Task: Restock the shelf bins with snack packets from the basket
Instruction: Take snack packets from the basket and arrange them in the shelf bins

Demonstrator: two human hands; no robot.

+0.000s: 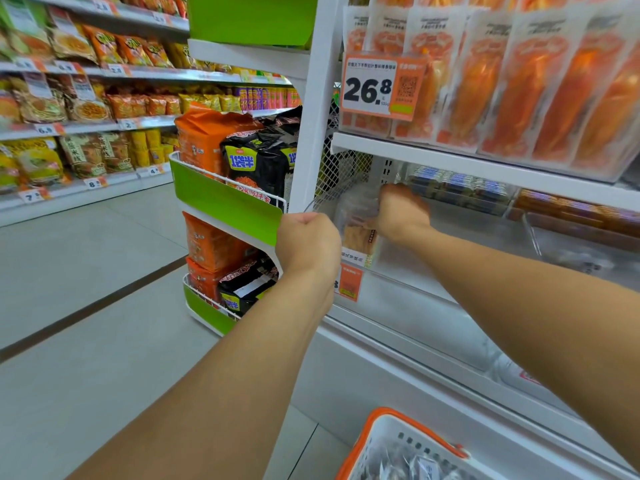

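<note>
While the basket [391, 445] sits low at my feet, its white mesh wall and orange rim just below the shelf unit, a few snack packets [412, 465] lie blurred inside it. Both my bare forearms reach up and forward from it toward the second shelf. My left hand [308, 240] is curled into a fist with the knuckles up, its grip pressed round the front left rim of the clear bin [332, 199]. My right hand [401, 213] is farther in, wrist bent down, fingers folded over the top of a clear packet [358, 233] with pale brown contents; that packet stands upright in the bin's front left corner. Beyond my right hand, dark packs [457, 188] fill the neighbouring bin. Above, on the upper shelf [450, 161], orange packets [519, 88] stand in rows behind a price tag [377, 86] reading 26.8.
</note>
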